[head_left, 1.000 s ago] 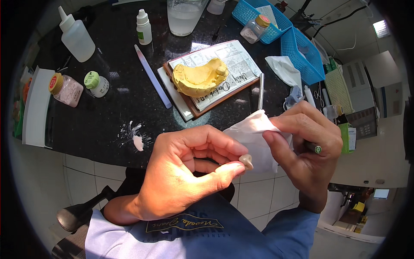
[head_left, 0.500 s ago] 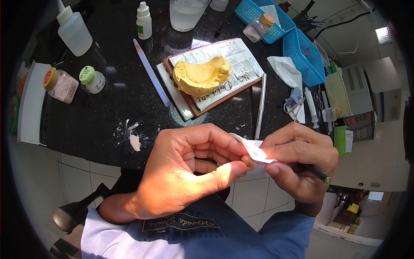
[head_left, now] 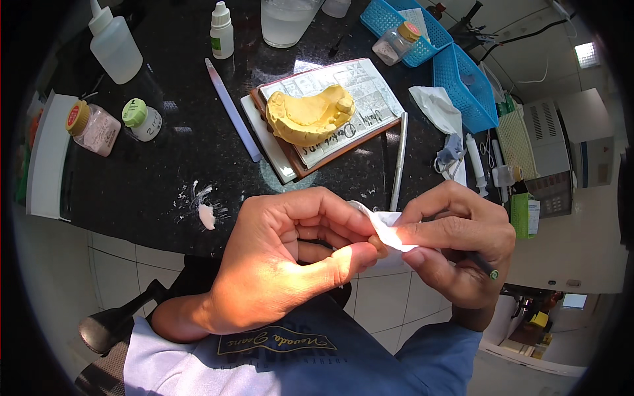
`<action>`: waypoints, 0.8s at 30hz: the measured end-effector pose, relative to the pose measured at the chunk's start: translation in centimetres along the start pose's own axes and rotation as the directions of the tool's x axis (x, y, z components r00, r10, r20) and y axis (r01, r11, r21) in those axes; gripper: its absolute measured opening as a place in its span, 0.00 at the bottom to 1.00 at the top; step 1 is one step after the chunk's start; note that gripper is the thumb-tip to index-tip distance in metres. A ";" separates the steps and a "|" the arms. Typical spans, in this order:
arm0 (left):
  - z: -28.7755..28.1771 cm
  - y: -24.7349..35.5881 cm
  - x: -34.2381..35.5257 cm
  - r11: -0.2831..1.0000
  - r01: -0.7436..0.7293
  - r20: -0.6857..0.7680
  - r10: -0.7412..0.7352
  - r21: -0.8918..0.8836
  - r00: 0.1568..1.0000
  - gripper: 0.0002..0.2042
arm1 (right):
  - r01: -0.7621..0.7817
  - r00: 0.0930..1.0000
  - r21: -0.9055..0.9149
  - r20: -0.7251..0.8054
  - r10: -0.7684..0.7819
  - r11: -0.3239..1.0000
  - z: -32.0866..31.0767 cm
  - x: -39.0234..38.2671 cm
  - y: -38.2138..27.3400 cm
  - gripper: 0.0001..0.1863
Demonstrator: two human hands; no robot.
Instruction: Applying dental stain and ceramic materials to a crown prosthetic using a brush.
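Observation:
My left hand (head_left: 284,247) is pinched, thumb against forefinger, on a small tan rounded piece (head_left: 379,247); its exact kind is too small to make out. Against that piece lies a folded white tissue (head_left: 391,232), gripped by the thumb and fingers of my right hand (head_left: 459,241). A dark stick-like tool (head_left: 485,264) with a green-marked end also rests in the right hand, its other end hidden. Beyond my hands, a yellow dental model (head_left: 307,117) sits on a tile-topped brown case (head_left: 370,99).
Beside the case lie a lilac spatula (head_left: 231,109) and a silver rod (head_left: 399,162). A pale powder smear (head_left: 207,214) marks the dark worktop at left. Jars (head_left: 92,129), a squeeze bottle (head_left: 115,49), a water cup (head_left: 285,23) and blue baskets (head_left: 465,92) stand around.
My right hand has shifted slightly left, and the dark tool's end has moved left with it. The tissue's fold has changed a little; my left hand has barely moved.

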State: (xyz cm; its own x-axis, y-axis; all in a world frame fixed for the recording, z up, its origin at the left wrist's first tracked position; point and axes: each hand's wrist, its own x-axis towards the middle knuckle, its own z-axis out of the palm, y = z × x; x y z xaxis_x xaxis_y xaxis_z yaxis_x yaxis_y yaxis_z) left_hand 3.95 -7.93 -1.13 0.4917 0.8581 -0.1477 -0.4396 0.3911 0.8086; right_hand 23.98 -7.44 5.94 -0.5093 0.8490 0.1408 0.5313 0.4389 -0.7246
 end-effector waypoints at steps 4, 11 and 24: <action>0.8 -0.1 -0.4 0.978 -0.145 -0.072 0.158 0.151 0.985 0.09 | -0.056 0.965 -0.001 -0.255 0.054 0.998 -0.9 -0.4 1.9 0.06; 0.6 -1.1 -0.5 0.768 -0.458 0.010 0.508 0.447 0.861 0.11 | -0.322 0.785 -0.197 -0.602 0.145 0.926 -7.1 0.0 6.6 0.11; -5.6 3.9 -5.8 0.781 -0.271 -0.323 0.510 0.563 0.797 0.08 | 0.500 0.676 0.266 -0.715 -0.180 0.824 -5.8 -6.5 3.5 0.33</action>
State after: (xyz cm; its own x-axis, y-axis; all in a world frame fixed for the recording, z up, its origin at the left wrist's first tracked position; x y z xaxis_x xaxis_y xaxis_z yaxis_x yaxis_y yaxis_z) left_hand -4.77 -9.49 -0.32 -0.0753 0.9910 0.1107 -0.0530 -0.1148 0.9920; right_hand 33.06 -9.77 6.40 0.0441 0.7052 0.7076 0.0034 0.7082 -0.7060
